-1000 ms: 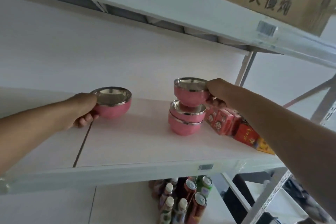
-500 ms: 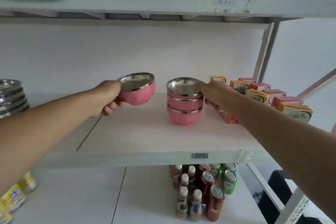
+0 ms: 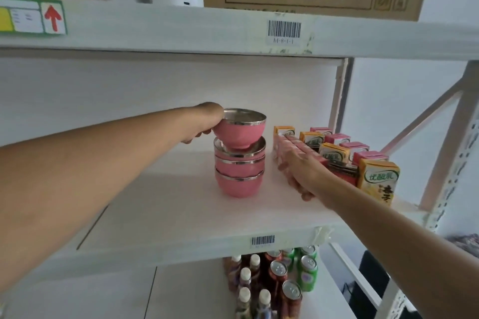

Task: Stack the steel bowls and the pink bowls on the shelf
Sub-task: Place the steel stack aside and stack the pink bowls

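Head view: the left hand [image 3: 204, 122] grips a pink bowl [image 3: 239, 128] by its rim at 9 o'clock, its base seated in the top of a stack of three pink bowls [image 3: 239, 171] on the white shelf [image 3: 168, 215]. At the stack's 3 o'clock, the right hand [image 3: 300, 173] lies loosely open and empty beside drink cartons [image 3: 334, 155].

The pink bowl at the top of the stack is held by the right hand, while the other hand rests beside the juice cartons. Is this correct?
Not quite. The head view shows the left hand holding the top pink bowl over the stack of pink bowls. The right hand rests beside the juice cartons.
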{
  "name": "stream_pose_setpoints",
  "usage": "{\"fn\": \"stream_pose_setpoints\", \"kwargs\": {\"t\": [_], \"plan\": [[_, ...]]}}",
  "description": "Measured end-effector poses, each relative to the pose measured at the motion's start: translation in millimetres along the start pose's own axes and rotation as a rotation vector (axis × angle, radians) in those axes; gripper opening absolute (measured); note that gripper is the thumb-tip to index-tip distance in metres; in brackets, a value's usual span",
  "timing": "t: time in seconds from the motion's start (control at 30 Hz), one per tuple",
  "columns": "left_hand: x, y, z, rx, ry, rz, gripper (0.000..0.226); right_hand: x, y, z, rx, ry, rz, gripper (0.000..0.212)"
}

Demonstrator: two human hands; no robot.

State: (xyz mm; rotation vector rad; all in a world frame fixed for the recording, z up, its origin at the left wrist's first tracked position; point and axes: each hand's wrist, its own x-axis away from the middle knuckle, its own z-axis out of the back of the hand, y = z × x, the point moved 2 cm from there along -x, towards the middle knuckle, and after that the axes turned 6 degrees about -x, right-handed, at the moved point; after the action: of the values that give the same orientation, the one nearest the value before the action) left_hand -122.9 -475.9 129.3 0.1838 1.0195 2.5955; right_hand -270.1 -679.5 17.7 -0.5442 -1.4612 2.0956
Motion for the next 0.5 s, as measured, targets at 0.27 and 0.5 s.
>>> {"fn": "stream_pose_setpoints", "kwargs": {"t": [0.27,0.5], "plan": [[-28,-15,-34,-0.028,-0.079,-0.092,0.049,19,28,2,0.062,-0.01,-0.087,0.044],[-35,-43,-23,0.028,-0.112,-0.095,0.085,22,21,-11,0.06,-0.065,-0.033,0.04]]}}
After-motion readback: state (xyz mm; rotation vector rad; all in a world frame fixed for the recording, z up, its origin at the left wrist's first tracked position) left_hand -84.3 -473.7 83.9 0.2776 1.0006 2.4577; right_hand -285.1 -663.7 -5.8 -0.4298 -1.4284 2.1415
